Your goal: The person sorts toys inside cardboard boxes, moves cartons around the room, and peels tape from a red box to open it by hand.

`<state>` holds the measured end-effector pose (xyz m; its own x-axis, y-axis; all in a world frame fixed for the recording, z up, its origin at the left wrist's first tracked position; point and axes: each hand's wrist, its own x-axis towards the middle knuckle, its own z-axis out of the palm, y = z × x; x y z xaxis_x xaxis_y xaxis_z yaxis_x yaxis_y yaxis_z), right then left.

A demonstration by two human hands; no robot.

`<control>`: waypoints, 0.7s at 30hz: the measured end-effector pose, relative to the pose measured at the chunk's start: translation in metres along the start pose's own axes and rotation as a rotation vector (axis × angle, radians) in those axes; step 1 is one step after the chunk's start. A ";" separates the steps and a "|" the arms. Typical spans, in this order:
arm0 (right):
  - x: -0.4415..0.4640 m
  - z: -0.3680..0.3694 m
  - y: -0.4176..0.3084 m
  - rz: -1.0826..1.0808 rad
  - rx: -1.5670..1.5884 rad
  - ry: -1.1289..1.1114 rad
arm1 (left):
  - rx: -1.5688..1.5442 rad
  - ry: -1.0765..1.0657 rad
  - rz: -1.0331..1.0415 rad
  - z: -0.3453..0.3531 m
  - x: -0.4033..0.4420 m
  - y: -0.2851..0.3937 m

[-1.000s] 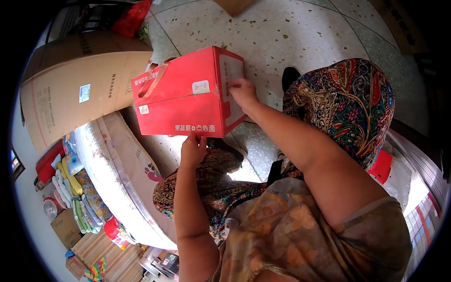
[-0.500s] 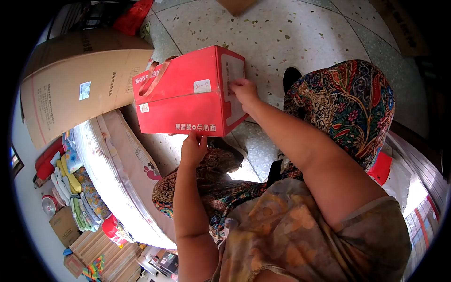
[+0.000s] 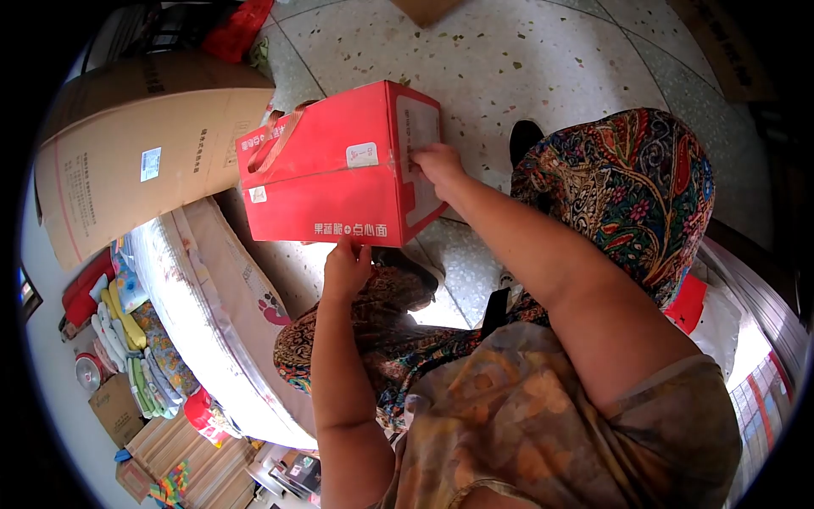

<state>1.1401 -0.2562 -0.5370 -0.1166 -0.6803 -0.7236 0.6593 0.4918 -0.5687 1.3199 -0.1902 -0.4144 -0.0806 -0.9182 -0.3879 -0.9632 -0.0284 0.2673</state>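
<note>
A red box point(image 3: 326, 187) with white lettering, white stickers and a brown ribbon handle point(image 3: 280, 140) is tilted above the floor in front of me. My left hand point(image 3: 347, 265) grips its lower edge near the lettering, fingers partly hidden by the box. At the box's right end, my right hand point(image 3: 438, 168) is closed against the pale printed panel point(image 3: 420, 153), with the fingertips at the panel. The underside of the box is hidden.
A large brown carton point(image 3: 153, 161) stands at the left. Below it are a bed edge point(image 3: 229, 314) and folded cloths point(image 3: 153, 373). My patterned trouser leg point(image 3: 627, 195) is at the right, beside a dark shoe point(image 3: 526, 142). Speckled floor point(image 3: 526, 51) lies beyond.
The red box has shifted very slightly in view. Both hands keep their places on it, and the right hand's fingers have moved a little at the panel.
</note>
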 end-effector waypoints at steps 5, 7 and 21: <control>-0.008 -0.009 -0.010 -0.070 -0.276 -0.122 | -0.035 -0.010 0.025 0.003 0.000 -0.004; -0.017 -0.009 -0.010 -0.562 -0.378 -0.055 | -0.030 -0.008 0.013 0.004 0.000 -0.004; -0.029 -0.006 -0.035 -0.975 -0.578 -0.185 | -0.073 -0.008 0.058 0.002 0.000 -0.005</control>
<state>1.1162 -0.2503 -0.4984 -0.2478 -0.9547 0.1648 -0.0962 -0.1450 -0.9847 1.3244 -0.1890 -0.4177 -0.1381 -0.9159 -0.3768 -0.9356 -0.0042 0.3531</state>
